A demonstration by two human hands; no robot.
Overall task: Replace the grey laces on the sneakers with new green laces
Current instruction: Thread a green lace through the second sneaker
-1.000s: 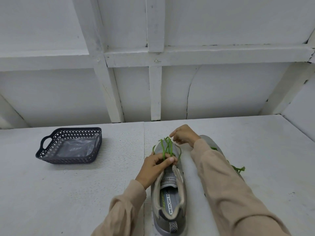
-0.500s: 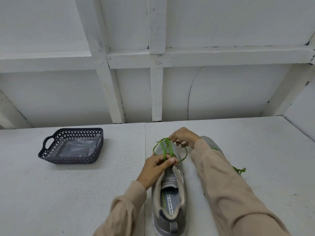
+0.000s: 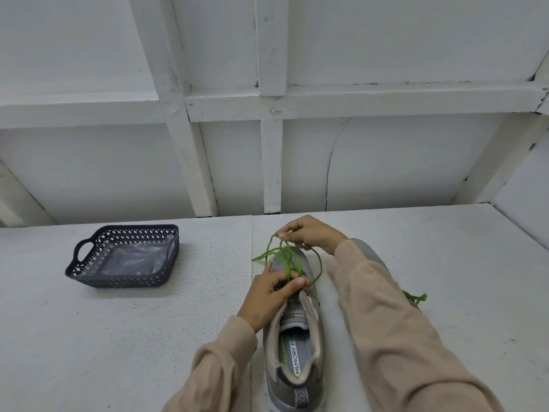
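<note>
A grey sneaker (image 3: pixel 294 349) lies on the white table, heel toward me, toe pointing away. Green lace (image 3: pixel 318 267) runs through its eyelets and loops loosely above the toe. My left hand (image 3: pixel 271 292) presses on the tongue area and pinches lace strands between thumb and fingers. Beyond the toe, my right hand (image 3: pixel 312 233) pinches a lace end, held up off the shoe. A second sneaker (image 3: pixel 367 252) lies behind my right forearm, mostly hidden, with a green lace end (image 3: pixel 416 297) sticking out to the right.
A dark perforated plastic basket (image 3: pixel 89 272) with clear plastic film inside stands at the left of the table. A white wall with beams rises right behind the table's far edge. A seam (image 3: pixel 252 233) runs down the tabletop beside the shoe.
My right hand has lifted away from the toe, drawing the lace up into a wider loop. The left hand stays pressed on the tongue.
</note>
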